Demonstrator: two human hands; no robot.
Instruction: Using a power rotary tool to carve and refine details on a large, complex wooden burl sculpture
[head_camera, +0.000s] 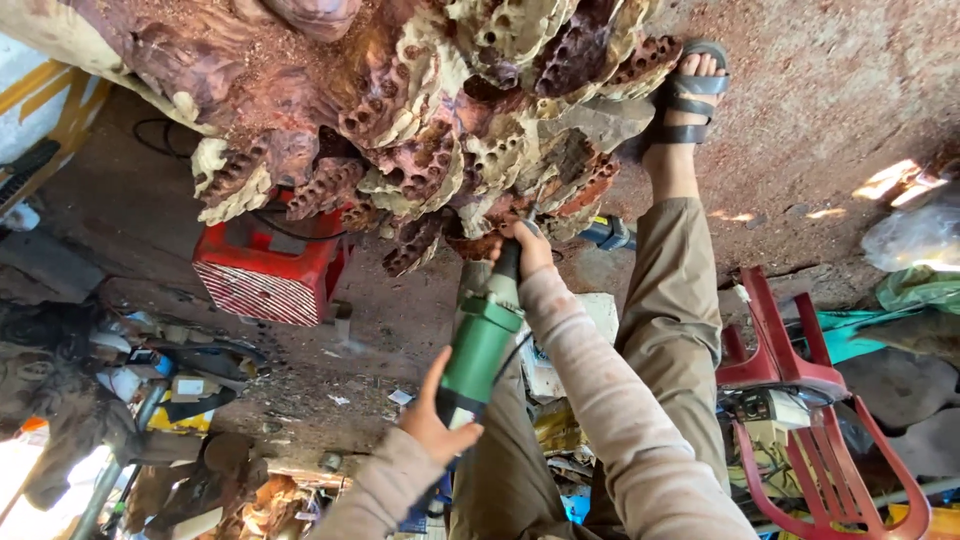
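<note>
Your left hand (432, 420) grips rear of green cylindrical power grinder (478, 345); right hand (527, 250) clasps its neck against carved reddish-cream wooden sculpture (400, 110); red metal box (270, 270) beside.

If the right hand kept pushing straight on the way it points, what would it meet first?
Most likely the carved wood sculpture. The right hand grips the nose of the green power carving tool, pointing up into the reddish honeycombed wood; it looks almost touching, though depth is unclear.

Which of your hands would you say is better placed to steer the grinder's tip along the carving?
Probably the right hand: it grips the front of the green grinder, right against the carved wood. The left hand holds the rear end, farther back.
</note>
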